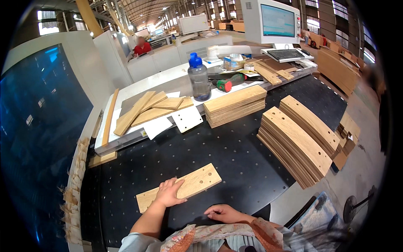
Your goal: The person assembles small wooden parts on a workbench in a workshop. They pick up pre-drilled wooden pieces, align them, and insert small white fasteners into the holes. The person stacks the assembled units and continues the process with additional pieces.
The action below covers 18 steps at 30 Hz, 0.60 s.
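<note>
A wooden board [191, 185] with several drilled holes lies flat, slightly slanted, on the black table [235, 147] in front of me. My left hand [170, 193] rests on top of it near its middle, fingers and thumb spread. Nearer to my body, my right hand [225, 213] hovers over the table's near part, apart from the board. Its fingers are loosely bent and hold nothing that I can see.
To the right stand two stacks of drilled boards, the nearer stack [298, 143] and the farther stack [310, 122]. Another board stack [235, 105] sits at the back. Beyond it are a blue-capped bottle [199, 80], loose planks [138, 111], a green-red power tool [226, 84] and a monitor [277, 21].
</note>
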Motion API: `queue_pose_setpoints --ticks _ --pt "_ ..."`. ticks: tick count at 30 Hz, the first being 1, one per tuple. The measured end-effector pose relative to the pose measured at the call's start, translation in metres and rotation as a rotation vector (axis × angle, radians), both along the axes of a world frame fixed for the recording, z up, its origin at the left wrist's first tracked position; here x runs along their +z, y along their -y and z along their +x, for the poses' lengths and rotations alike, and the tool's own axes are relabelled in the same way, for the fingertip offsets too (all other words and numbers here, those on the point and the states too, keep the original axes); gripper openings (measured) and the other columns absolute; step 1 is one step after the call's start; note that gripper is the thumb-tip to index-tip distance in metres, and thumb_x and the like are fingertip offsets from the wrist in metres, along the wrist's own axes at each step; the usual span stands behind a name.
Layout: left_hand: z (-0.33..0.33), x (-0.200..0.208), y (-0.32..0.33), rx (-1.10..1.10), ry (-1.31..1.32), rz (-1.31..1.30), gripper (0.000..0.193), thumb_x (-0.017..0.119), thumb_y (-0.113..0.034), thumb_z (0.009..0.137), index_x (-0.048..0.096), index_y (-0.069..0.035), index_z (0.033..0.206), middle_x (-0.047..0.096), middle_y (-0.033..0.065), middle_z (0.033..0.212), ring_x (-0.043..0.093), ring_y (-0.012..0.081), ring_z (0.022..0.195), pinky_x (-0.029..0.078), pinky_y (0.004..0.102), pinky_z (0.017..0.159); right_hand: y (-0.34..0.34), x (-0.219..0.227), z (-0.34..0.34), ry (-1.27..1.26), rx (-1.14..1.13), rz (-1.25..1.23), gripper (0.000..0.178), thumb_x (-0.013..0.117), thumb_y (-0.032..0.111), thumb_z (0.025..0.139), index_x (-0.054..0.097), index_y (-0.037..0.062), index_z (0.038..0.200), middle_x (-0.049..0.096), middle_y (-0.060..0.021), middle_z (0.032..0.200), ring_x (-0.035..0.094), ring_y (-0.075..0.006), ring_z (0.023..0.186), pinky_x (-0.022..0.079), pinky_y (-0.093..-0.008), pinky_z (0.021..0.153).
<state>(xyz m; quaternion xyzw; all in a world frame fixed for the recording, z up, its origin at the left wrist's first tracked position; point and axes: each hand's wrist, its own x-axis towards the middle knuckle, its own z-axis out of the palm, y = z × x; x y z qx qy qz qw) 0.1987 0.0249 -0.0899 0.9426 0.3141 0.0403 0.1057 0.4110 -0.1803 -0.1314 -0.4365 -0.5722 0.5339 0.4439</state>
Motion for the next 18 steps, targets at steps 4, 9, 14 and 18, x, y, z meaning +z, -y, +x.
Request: queue_pose_setpoints --ticks 4,9,14,18 --pt "-0.003 0.004 0.004 0.007 0.049 0.007 0.086 0.081 -0.048 0.057 0.052 -0.016 0.132 0.045 0.0174 0.135 0.041 0.0335 0.125 0.03 0.0443 0.103 -0.003 -0.003 -0.002 -0.019 0.022 0.057 0.021 0.057 0.015 0.094 0.062 0.0032 0.11 0.064 -0.003 0.095 0.055 -0.0092 0.088 0.046 -0.0257 0.081" --pt "-0.002 -0.002 0.004 0.03 0.059 0.025 0.088 0.084 -0.047 0.051 0.056 -0.014 0.127 0.046 0.0176 0.132 0.042 0.0334 0.123 0.032 0.0438 0.102 -0.004 -0.003 0.0 -0.135 0.121 -0.104 0.023 0.056 0.015 0.096 0.059 0.002 0.114 0.059 0.0009 0.093 0.052 -0.0049 0.088 0.044 -0.0221 0.078" --pt "-0.003 -0.004 0.003 0.005 0.114 0.037 0.088 0.082 -0.05 0.05 0.058 -0.011 0.125 0.048 0.0176 0.127 0.045 0.0331 0.119 0.033 0.0429 0.099 -0.005 -0.005 -0.003 -0.259 0.171 -0.097 0.024 0.053 0.017 0.097 0.057 0.0018 0.116 0.055 0.0035 0.086 0.048 -0.002 0.08 0.041 -0.0197 0.07" --pt "0.001 0.006 0.01 -0.156 0.192 0.188 0.083 0.082 -0.034 0.061 0.049 -0.005 0.131 0.054 0.0217 0.12 0.052 0.0407 0.111 0.044 0.045 0.094 -0.011 -0.029 -0.006 -0.292 0.129 0.005 0.025 0.054 0.019 0.097 0.057 0.0024 0.115 0.054 0.0042 0.084 0.048 -0.0018 0.078 0.041 -0.0197 0.068"
